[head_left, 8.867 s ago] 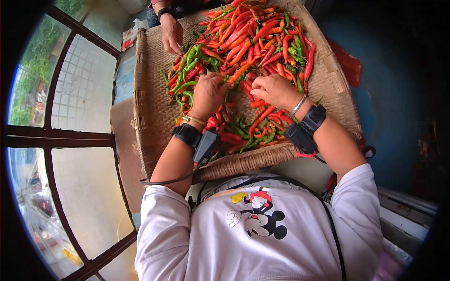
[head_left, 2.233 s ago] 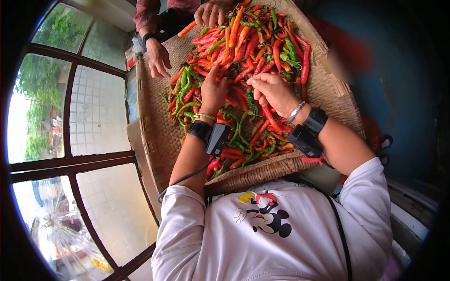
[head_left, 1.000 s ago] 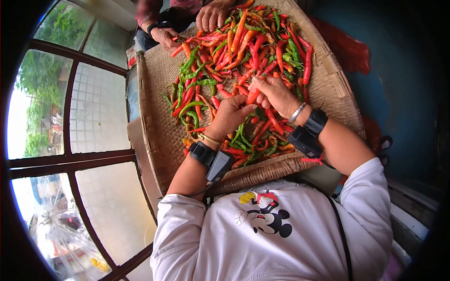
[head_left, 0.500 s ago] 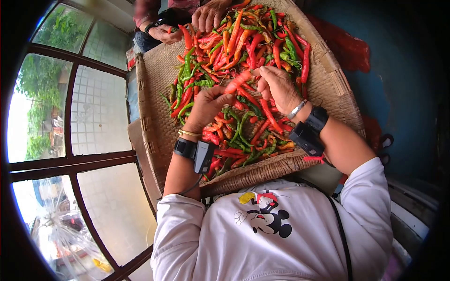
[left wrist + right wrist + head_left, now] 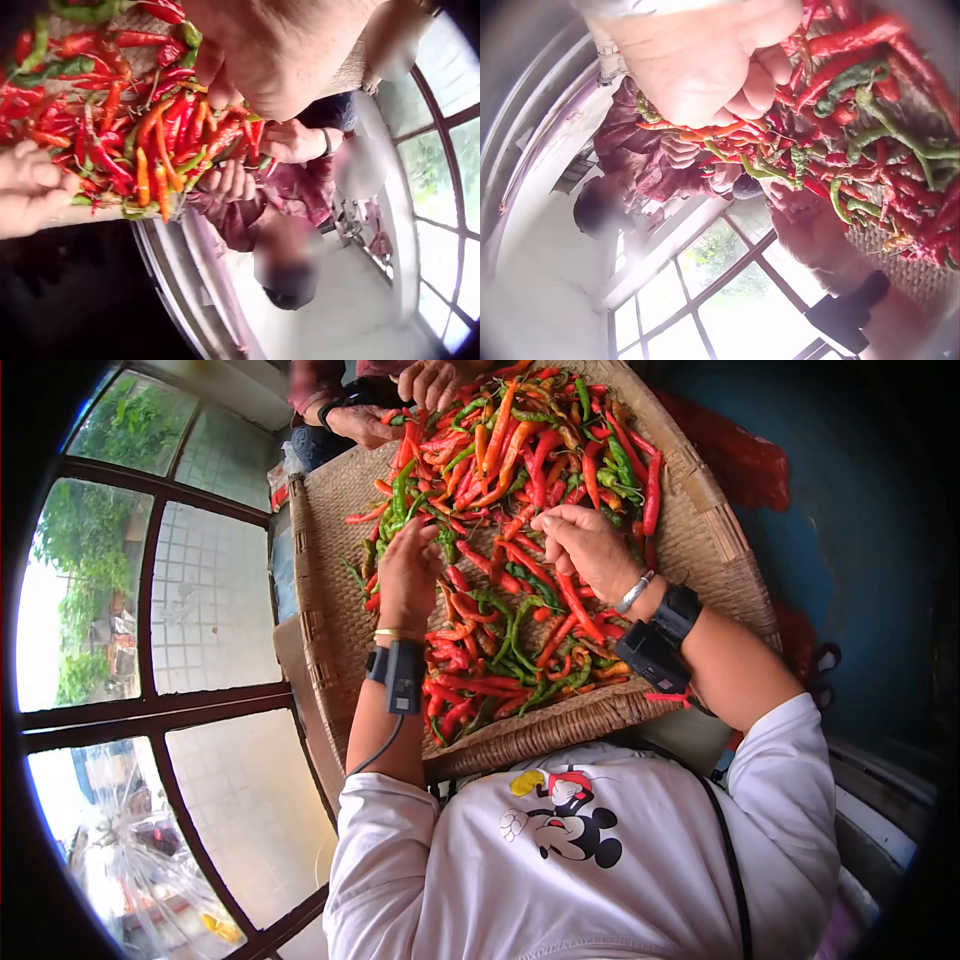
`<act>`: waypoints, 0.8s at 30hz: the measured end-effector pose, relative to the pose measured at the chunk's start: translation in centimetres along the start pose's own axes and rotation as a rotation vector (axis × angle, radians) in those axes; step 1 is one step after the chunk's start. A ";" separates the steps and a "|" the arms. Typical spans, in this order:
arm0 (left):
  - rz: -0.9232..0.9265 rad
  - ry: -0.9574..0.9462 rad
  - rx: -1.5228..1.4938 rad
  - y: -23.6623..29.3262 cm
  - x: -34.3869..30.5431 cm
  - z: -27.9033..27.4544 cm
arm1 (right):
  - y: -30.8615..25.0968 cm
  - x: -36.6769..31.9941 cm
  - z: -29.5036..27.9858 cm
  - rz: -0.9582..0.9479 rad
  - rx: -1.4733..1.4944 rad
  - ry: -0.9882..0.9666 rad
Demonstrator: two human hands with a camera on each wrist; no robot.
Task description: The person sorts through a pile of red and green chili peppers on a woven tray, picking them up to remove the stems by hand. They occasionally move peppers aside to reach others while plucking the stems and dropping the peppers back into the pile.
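Observation:
Red, orange and green chili peppers (image 5: pixel 510 460) lie heaped in a woven bamboo tray (image 5: pixel 330 520). My left hand (image 5: pixel 408 575) is over the left side of the heap, its fingertips beside green chilies (image 5: pixel 402 500), with no pepper seen in its grasp. A single red chili (image 5: pixel 367 515) lies on the weave just left of those fingertips. My right hand (image 5: pixel 592 550) hovers above the middle of the heap, fingers curled and thumb against the index finger; no pepper shows in it. Its palm side is hidden in the head view.
Across the tray, another person's hands (image 5: pixel 362 425) work at the heap's far left edge. A red bag (image 5: pixel 740 460) lies beyond the tray's right rim. Windows (image 5: pixel 215 600) stand on the left. A cabled camera (image 5: pixel 403 678) is strapped to my left wrist.
Half a second ago both my hands were at one red chili. My left hand has moved left and that chili is gone from between them; a red chili now lies on the weave at left.

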State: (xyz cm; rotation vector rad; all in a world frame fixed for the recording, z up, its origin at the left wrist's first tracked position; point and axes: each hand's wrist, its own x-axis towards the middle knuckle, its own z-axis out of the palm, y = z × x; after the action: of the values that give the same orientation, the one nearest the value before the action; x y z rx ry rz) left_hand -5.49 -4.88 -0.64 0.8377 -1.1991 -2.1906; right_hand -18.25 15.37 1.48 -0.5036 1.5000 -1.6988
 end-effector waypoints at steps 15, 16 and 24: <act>0.771 -0.167 1.475 -3.1 3.7 5.0 | -0.3 -0.3 0.7 0.015 -0.116 -0.034; 0.741 -0.126 1.560 -3.0 3.5 5.4 | 0.0 -0.3 0.7 0.001 -0.127 -0.037; 0.615 -0.030 1.850 -2.1 3.6 7.0 | -0.5 -0.3 0.5 -0.023 -0.192 -0.033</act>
State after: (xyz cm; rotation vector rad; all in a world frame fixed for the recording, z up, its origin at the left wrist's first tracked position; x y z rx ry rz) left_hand -13.27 -2.36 -0.50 0.7213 -2.8412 -0.1302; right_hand -17.82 15.24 2.10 -0.6485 1.6485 -1.5636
